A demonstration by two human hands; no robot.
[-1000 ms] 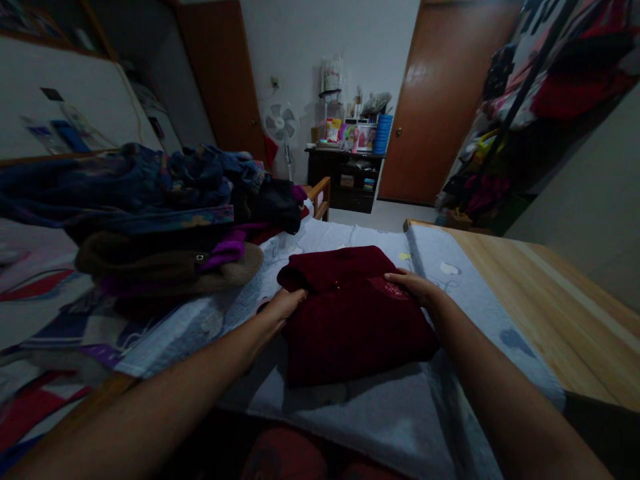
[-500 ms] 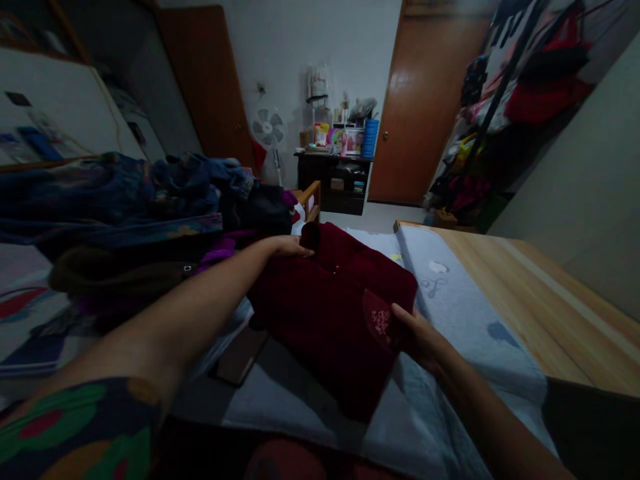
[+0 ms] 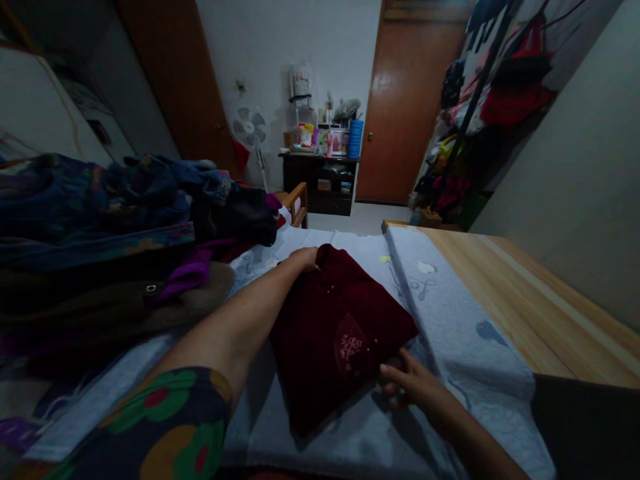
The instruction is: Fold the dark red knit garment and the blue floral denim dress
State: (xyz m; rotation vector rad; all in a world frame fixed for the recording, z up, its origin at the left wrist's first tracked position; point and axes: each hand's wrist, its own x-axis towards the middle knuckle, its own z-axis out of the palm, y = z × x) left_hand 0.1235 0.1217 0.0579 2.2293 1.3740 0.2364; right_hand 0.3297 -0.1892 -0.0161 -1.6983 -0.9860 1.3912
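Note:
A dark red garment [image 3: 320,360], folded into a rough square, lies on the grey-blue bed cover. It has a collar at its far corner and a fan-shaped patch with pink embroidery on its front. My left hand [image 3: 306,259] grips its far left edge beside the collar, fingers partly hidden by the cloth. By the near right edge is my right hand [image 3: 400,381], thumb and fingers apart, just off the fabric and holding nothing.
Jeans [image 3: 95,200] and other dark clothes are heaped on the left. The bed cover [image 3: 440,313] stretches right to a wooden board [image 3: 530,287]. Farther back stand a wooden chair [image 3: 299,200], a white fan [image 3: 250,127] and a dark cabinet [image 3: 317,187].
The garment has turned and come down flat onto the bed. My right hand has let go of its edge and moved lower. The view has swung right, and my left arm now covers the phone's place.

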